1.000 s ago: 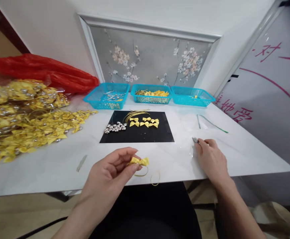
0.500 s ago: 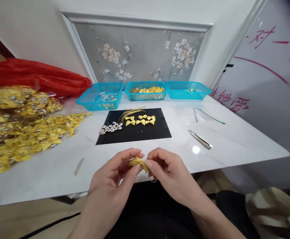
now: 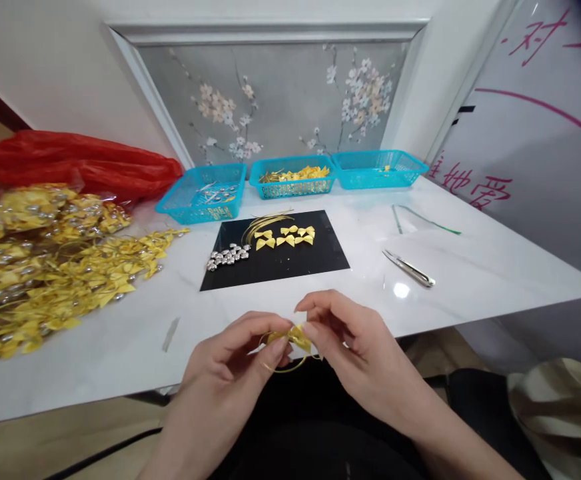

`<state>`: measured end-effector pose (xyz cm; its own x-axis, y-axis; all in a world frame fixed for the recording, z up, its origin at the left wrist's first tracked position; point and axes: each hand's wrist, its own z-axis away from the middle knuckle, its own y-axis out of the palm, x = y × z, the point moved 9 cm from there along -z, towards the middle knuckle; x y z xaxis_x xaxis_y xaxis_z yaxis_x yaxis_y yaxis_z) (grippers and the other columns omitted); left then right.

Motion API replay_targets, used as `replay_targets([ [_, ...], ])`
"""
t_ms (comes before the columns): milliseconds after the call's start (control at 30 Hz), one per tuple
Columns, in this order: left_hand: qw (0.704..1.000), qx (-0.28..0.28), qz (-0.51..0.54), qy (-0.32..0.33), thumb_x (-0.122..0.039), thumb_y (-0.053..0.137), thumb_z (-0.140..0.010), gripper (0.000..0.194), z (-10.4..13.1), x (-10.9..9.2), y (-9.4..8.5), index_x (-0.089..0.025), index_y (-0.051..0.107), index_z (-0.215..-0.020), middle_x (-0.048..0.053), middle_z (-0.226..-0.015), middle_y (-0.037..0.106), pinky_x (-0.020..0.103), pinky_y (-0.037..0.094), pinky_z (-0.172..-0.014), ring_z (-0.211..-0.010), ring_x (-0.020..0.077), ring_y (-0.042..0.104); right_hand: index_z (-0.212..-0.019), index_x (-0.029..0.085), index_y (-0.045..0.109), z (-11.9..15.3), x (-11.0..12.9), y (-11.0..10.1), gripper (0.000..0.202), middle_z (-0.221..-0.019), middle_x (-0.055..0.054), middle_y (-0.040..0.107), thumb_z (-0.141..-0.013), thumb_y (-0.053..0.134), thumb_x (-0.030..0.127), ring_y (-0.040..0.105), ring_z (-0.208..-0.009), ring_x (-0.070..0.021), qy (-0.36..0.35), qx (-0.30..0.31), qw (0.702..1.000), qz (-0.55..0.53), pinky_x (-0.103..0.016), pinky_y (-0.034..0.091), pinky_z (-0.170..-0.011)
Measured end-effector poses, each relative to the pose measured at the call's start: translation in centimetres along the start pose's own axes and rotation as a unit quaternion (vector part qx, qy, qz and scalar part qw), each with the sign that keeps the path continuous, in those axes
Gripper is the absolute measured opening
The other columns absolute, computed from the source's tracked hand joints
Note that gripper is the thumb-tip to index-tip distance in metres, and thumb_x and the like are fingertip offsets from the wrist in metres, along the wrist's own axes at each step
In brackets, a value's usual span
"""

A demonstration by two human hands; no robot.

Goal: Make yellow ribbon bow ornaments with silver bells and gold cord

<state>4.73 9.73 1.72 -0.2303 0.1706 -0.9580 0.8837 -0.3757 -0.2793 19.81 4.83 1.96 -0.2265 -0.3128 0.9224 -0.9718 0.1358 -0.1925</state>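
Between my two hands, just in front of the table's near edge, is a yellow ribbon bow (image 3: pixel 299 339) with a thin gold wire (image 3: pixel 290 369) looping below it. My left hand (image 3: pixel 235 367) pinches the bow's left part between thumb and fingers. The bow's right side is gripped by my right hand (image 3: pixel 353 340), with the thumb in front and the index finger raised. Fingers partly cover the bow. Beyond them, a black mat (image 3: pixel 290 268) carries several folded yellow bows (image 3: pixel 286 241), silvery beads (image 3: pixel 228 256) and a bundle of gold wires (image 3: pixel 260 225).
Three blue baskets stand along the wall: a left one (image 3: pixel 203 212), a middle one (image 3: pixel 293 189) with yellow pieces, and a right one (image 3: pixel 380 179). Small snips (image 3: pixel 409 268) lie at the right. Finished yellow beaded sprays (image 3: pixel 80 280) and red bag material (image 3: pixel 70 157) fill the left.
Both hands have shifted slightly right in view. The wire loop now shows in front of the bow, and the right index finger has lifted. The view has tilted a little.
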Motion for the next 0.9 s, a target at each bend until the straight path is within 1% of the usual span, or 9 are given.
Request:
replay_targets([
  [67,1.000,-0.018,-0.012,0.006,-0.029,0.076,-0.084,0.007,-0.1,-0.4,-0.1,-0.029,0.083,-0.087,0.000,-0.083,0.080,0.019,0.061,-0.066,-0.073,0.0163,0.074,-0.114,0.024,0.064,0.5,1.1,-0.4,0.021,-0.098,-0.001,0.065,-0.099,0.056,0.012,0.060,-0.079,-0.0119,-0.054,-0.007,0.998,0.044,-0.023,0.050,-0.070],
  [133,0.999,-0.040,-0.024,0.004,-0.029,0.078,-0.081,0.008,-0.1,-0.5,-0.3,-0.029,0.083,-0.088,0.000,-0.082,0.081,0.019,0.061,-0.066,-0.074,0.0168,0.074,-0.113,0.024,0.066,1.1,1.8,-0.4,0.025,-0.105,-0.002,0.063,-0.096,0.058,0.008,0.062,-0.086,-0.0127,-0.085,-0.003,0.991,0.099,-0.024,0.052,-0.077],
  [267,0.997,-0.064,-0.031,0.008,-0.027,0.079,-0.079,0.011,0.1,-0.4,-0.5,-0.030,0.084,-0.089,-0.001,-0.085,0.082,0.019,0.061,-0.068,-0.075,0.0173,0.075,-0.101,0.016,0.068,1.6,2.3,-0.1,0.012,-0.095,-0.005,0.061,-0.095,0.060,0.010,0.062,-0.082,-0.0166,-0.107,-0.042,0.977,0.181,-0.028,0.052,-0.071],
  [400,0.996,-0.068,-0.055,0.033,-0.023,0.077,-0.079,0.013,0.3,-0.8,-0.3,-0.031,0.083,-0.087,-0.002,-0.086,0.081,0.020,0.061,-0.069,-0.076,0.0174,0.075,-0.092,0.016,0.064,1.2,2.3,0.5,0.017,-0.087,-0.005,0.060,-0.098,0.051,0.007,0.059,-0.075,-0.0162,-0.114,-0.049,0.976,0.179,-0.029,0.050,-0.066],
  [500,0.994,-0.052,-0.079,0.049,-0.021,0.073,-0.082,0.013,0.2,-1.2,0.1,-0.030,0.082,-0.083,-0.001,-0.084,0.080,0.022,0.059,-0.064,-0.073,0.0178,0.073,-0.089,0.018,0.061,1.0,2.3,0.7,0.019,-0.087,-0.004,0.057,-0.097,0.048,0.005,0.056,-0.072,-0.0154,-0.109,-0.039,0.980,0.161,-0.028,0.048,-0.063],
  [600,0.992,-0.017,-0.099,0.073,-0.019,0.067,-0.085,0.017,0.1,-1.8,0.6,-0.029,0.080,-0.083,-0.002,-0.082,0.078,0.021,0.057,-0.063,-0.071,0.0166,0.072,-0.085,0.019,0.057,0.9,2.4,0.8,0.021,-0.084,-0.003,0.054,-0.094,0.047,0.003,0.052,-0.070,-0.0149,-0.104,-0.028,0.980,0.165,-0.027,0.045,-0.060],
  [700,0.989,0.019,-0.124,0.081,-0.018,0.064,-0.087,0.019,-0.1,-2.1,1.0,-0.029,0.078,-0.083,-0.003,-0.078,0.075,0.021,0.054,-0.063,-0.069,0.0153,0.069,-0.081,0.020,0.054,1.2,3.1,1.2,0.024,-0.082,-0.003,0.053,-0.092,0.046,0.000,0.050,-0.070,-0.0159,-0.137,-0.044,0.969,0.200,-0.028,0.044,-0.061],
  [800,0.990,0.048,-0.123,0.056,-0.021,0.063,-0.089,0.017,-0.4,-1.8,1.1,-0.027,0.076,-0.080,-0.002,-0.076,0.074,0.022,0.053,-0.063,-0.069,0.0157,0.068,-0.082,0.019,0.055,1.4,3.5,1.3,0.025,-0.083,-0.005,0.054,-0.094,0.045,0.000,0.052,-0.073,-0.0172,-0.164,-0.073,0.957,0.230,-0.030,0.045,-0.064],
  [900,0.996,0.062,-0.067,0.006,-0.026,0.068,-0.089,0.013,-0.4,-0.8,1.0,-0.027,0.078,-0.081,-0.001,-0.078,0.077,0.022,0.056,-0.068,-0.073,0.0167,0.071,-0.085,0.019,0.056,1.2,2.4,1.1,0.021,-0.085,-0.003,0.056,-0.096,0.048,0.004,0.054,-0.071,-0.0157,-0.105,-0.047,0.972,0.203,-0.029,0.046,-0.063],
])
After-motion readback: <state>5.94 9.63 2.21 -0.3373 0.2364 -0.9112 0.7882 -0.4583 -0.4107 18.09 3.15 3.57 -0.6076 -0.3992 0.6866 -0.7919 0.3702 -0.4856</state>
